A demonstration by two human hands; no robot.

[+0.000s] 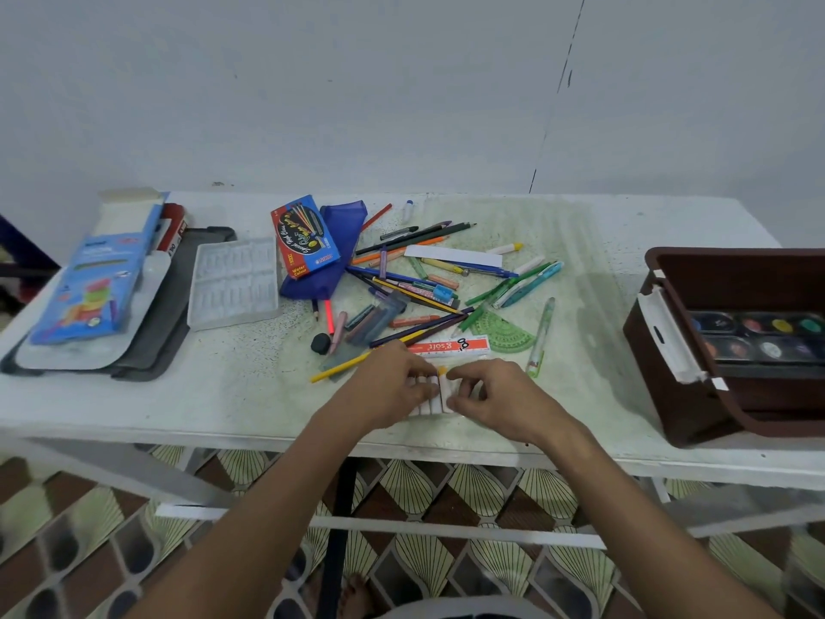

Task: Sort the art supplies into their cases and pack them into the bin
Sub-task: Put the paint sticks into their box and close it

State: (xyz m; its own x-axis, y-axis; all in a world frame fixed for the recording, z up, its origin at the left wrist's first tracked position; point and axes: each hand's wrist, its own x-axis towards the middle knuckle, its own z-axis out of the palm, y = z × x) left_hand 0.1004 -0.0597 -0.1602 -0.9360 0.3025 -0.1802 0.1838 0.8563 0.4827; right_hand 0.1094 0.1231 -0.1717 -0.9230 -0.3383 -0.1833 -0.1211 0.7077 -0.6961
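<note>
Both my hands meet near the table's front edge over a row of white tubes (435, 400) lying side by side. My left hand (393, 388) grips the tubes from the left. My right hand (495, 397) pinches one with an orange tip at the right of the row. Behind them lies a loose pile of pencils, pens and crayons (415, 279), a red ruler (448, 346) and a green protractor (502, 330). A brown bin (696, 395) at the right holds a paint palette (759, 339).
A blue pouch (330, 256) carries a water-colour pencil box (303, 236). A clear plastic tray (234, 283) lies left of it. At far left a blue box (89, 288) rests on grey trays (165, 314). The wall stands right behind the table.
</note>
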